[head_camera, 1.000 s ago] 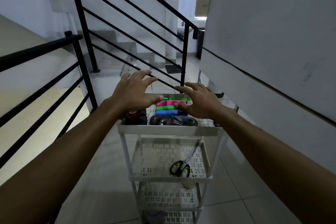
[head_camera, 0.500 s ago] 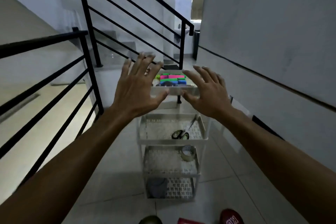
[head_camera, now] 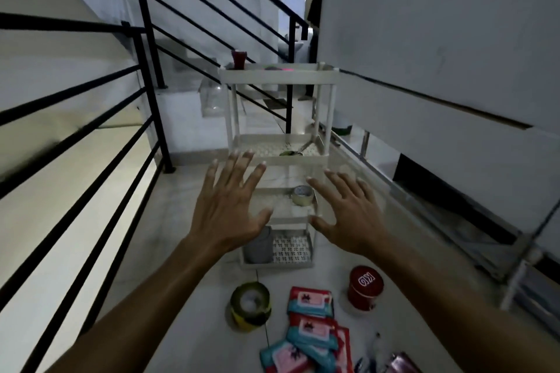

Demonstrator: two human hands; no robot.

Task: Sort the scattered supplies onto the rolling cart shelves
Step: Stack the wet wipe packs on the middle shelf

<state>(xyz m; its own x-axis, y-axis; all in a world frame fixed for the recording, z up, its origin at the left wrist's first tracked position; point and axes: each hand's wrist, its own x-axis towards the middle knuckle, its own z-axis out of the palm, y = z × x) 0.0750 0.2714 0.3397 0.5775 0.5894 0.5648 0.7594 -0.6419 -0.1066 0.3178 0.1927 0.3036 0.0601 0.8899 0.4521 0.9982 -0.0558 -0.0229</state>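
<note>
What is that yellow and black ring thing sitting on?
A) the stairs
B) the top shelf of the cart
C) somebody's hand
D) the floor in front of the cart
D: the yellow-and-black tape roll stands on the tiled floor just in front of the white rolling cart, beside the wet-wipe packs; neither hand touches it.

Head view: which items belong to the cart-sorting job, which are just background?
Job items:
- rolling cart
- yellow-black tape roll, floor
- red tub, floor
- wipe packs, floor
- clear tape roll, shelved
- scissors, shelved
- left hand, right hand, both empty

Background:
- stair railing
- person in the doorway
</note>
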